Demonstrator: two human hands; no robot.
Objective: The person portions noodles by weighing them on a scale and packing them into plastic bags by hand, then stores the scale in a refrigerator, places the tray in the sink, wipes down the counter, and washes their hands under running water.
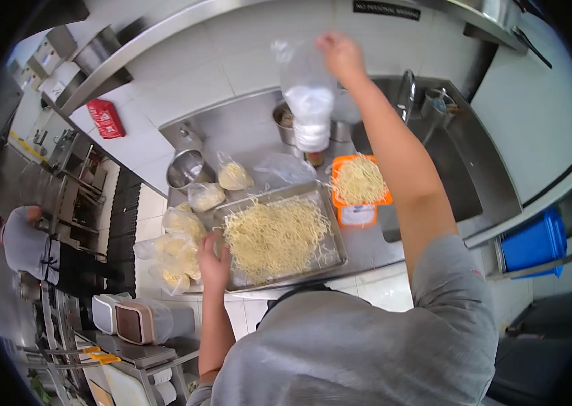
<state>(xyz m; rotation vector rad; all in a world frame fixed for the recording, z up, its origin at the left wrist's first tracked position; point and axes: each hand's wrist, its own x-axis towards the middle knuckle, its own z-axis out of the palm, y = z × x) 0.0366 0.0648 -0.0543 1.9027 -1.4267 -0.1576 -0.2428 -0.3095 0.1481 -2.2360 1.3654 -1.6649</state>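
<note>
My right hand (341, 57) is raised near the wall, its fingers closed on the top edge of a clear plastic bag (299, 64). Below it stands a stack of white containers or bags (313, 115), partly behind the plastic. My left hand (214, 260) rests with fingers apart at the left rim of a metal tray (340, 254) heaped with pale noodles (276, 237). Left of the tray lie several knotted bags of noodles (181, 250). To its right, more noodles (359, 180) sit on an orange scale (357, 215).
A sink (448, 176) with a tap (408, 91) lies at the right. Metal pots (188, 169) stand along the counter's back. A loose plastic bag (286, 168) lies behind the tray. Another person (32, 247) stands far left. Lidded bins (137, 321) are at the lower left.
</note>
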